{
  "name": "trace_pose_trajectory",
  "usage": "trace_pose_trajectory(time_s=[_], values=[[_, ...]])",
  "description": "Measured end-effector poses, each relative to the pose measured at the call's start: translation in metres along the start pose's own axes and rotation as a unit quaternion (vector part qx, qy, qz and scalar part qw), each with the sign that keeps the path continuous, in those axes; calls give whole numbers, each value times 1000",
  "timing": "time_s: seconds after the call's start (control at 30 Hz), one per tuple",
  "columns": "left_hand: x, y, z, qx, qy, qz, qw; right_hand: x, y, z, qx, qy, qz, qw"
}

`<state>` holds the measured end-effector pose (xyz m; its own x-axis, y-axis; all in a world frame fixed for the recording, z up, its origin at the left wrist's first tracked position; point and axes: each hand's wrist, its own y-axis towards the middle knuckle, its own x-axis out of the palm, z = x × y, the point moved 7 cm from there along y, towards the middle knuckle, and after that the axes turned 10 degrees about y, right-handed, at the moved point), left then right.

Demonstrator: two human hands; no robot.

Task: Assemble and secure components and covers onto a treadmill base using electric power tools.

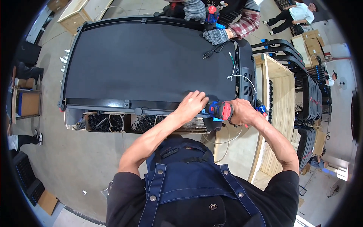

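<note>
A black treadmill deck (151,62) lies across the workstation in front of me. My right hand (242,112) grips a red, blue and black cordless drill (221,110) at the near rail, right of centre. The drill points left, toward my left hand (192,106). That hand rests over the near side rail (159,108), its fingers bent close to the drill's front end. Whatever the fingers pinch is hidden. Just right of my right hand is another blue and red tool (261,107), partly covered. Loose white and green wires (231,60) lie at the deck's right end.
Opposite, a co-worker's gloved hand (216,37) rests by a black power plug (207,55), near another drill (211,16). Bins of dark screws (99,123) sit below the near rail. A wooden crate (278,113) and stacked black frames (307,94) stand at right.
</note>
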<state>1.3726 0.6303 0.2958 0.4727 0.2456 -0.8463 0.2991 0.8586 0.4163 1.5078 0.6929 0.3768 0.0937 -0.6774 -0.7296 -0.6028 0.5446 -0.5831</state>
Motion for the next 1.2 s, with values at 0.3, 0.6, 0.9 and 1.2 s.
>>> trace_pose_trajectory(time_s=[0.3, 0.6, 0.9, 1.2], values=[[141, -237, -32, -321, 7, -279, 905, -6, -2, -8, -12, 20, -15, 1000], [221, -290, -78, -336, 136, -379, 851, 10, -25, -4, -42, 53, 70, 995], [173, -292, -84, -388, 10, -322, 863, 39, -84, 22, -53, 219, 165, 960], [103, -214, 4, -510, -768, 31, 385, 141, -78, 23, -19, 492, 60, 868]])
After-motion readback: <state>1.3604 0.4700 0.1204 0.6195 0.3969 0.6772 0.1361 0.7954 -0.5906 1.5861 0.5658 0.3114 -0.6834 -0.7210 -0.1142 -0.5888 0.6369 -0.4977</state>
